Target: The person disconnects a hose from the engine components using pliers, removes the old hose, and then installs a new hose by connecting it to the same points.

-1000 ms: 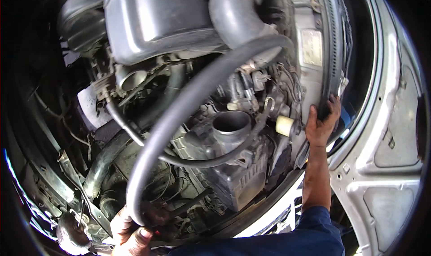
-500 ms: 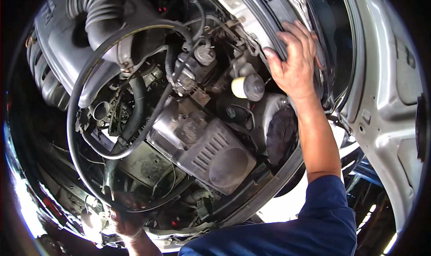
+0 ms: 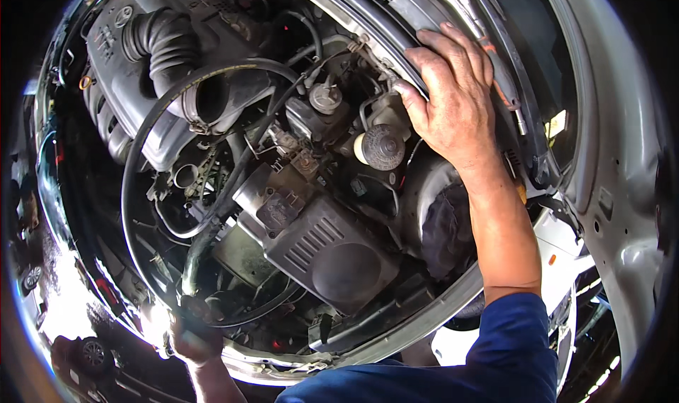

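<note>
Leaning over the engine bay, I have my left hand point(image 3: 191, 339) closed round the near end of a long black hose point(image 3: 131, 191), which loops up the left side and arcs across toward the far middle. My right hand point(image 3: 453, 99) lies flat, fingers spread, on the rubber seal point(image 3: 368, 10) at the far right edge. I judge the hose is being threaded; next it needs steady feeding past the air duct point(image 3: 159, 39). I count one hose, one duct, one round cap point(image 3: 382, 147).

a small yellow rectangular label point(image 3: 556, 124) sits on the grey body panel point(image 3: 601, 120)
</note>
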{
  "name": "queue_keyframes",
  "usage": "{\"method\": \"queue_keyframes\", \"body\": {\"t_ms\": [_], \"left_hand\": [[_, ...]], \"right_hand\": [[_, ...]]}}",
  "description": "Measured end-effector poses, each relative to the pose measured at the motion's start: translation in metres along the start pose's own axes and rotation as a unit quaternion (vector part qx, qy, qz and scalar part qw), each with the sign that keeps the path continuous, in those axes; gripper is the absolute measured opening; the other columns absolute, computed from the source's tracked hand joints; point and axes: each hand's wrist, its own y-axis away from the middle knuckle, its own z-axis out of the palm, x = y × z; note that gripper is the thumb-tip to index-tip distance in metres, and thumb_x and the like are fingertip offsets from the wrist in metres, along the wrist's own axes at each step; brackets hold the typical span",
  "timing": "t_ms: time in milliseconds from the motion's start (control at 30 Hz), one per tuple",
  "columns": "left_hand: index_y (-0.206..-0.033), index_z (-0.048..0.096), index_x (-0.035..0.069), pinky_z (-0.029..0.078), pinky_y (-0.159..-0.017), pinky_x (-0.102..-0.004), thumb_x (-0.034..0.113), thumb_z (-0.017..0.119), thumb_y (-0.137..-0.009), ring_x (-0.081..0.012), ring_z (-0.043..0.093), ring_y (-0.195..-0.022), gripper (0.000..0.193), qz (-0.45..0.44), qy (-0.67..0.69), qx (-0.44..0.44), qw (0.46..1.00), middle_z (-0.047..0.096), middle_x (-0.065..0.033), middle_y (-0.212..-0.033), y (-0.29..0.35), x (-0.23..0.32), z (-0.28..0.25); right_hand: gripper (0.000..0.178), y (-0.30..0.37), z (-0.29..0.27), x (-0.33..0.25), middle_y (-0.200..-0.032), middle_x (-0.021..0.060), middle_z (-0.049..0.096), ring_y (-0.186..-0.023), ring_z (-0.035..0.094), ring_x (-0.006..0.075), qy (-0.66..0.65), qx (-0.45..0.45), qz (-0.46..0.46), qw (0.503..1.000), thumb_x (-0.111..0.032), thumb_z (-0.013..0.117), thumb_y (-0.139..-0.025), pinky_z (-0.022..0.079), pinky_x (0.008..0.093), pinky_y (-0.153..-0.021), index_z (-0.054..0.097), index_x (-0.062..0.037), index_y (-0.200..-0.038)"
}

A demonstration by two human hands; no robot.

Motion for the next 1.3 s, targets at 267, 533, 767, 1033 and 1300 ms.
{"method": "queue_keyframes", "body": {"t_ms": [267,533,767,1033,1300], "left_hand": [[-0.148,0.017,0.006,0.056,-0.074,-0.0439,0.037,0.047,-0.094,-0.0208,0.056,-0.082,0.069,-0.013,-0.012,0.003,1.000,0.051,-0.0097,-0.093,0.008,0.009,-0.005],[-0.147,0.022,0.004,0.055,-0.073,-0.0449,0.038,0.045,-0.096,-0.0199,0.055,-0.080,0.065,0.005,-0.039,-0.029,0.999,0.052,-0.0098,-0.093,0.009,0.015,0.002],[-0.125,0.049,0.005,0.050,-0.071,-0.0355,0.031,0.045,-0.097,-0.0210,0.056,-0.080,0.038,-0.016,-0.017,-0.023,0.999,0.056,-0.0107,-0.090,0.009,0.016,0.005],[-0.145,0.027,0.007,0.049,-0.077,-0.0451,0.028,0.044,-0.097,-0.0187,0.054,-0.088,0.055,-0.022,-0.025,-0.029,0.999,0.055,-0.0067,-0.110,0.016,0.024,-0.034],[-0.143,0.031,0.006,0.047,-0.087,-0.0462,0.027,0.047,-0.097,-0.0220,0.054,-0.098,0.053,0.024,-0.199,-0.082,0.976,0.055,-0.0100,-0.115,0.016,0.027,-0.042]], "right_hand": [[0.037,-0.002,-0.002,-0.002,-0.117,0.0058,0.056,-0.122,0.047,0.0276,-0.001,0.000,0.004,1.000,-0.018,0.076,-0.070,0.032,0.0459,-0.102,0.061,-0.0127,-0.104],[0.042,0.000,-0.001,-0.001,-0.118,0.0057,0.056,-0.122,0.047,0.0278,-0.006,0.007,0.001,1.000,-0.019,0.077,-0.069,0.032,0.0456,-0.102,0.060,-0.0132,-0.106],[0.042,0.000,-0.004,-0.005,-0.123,0.0062,0.055,-0.123,0.046,0.0287,0.001,-0.006,0.009,1.000,-0.020,0.076,-0.071,0.032,0.0452,-0.103,0.060,-0.0106,-0.108],[0.042,-0.001,-0.006,-0.006,-0.121,0.0037,0.056,-0.124,0.045,0.0267,-0.003,-0.006,0.018,1.000,-0.021,0.077,-0.070,0.031,0.0437,-0.104,0.061,-0.0124,-0.108],[0.035,0.003,-0.011,0.002,-0.112,0.0088,0.052,-0.120,0.044,0.0285,-0.058,0.005,-0.001,0.998,-0.024,0.072,-0.074,0.023,0.0547,-0.106,0.057,-0.0103,-0.103]]}}
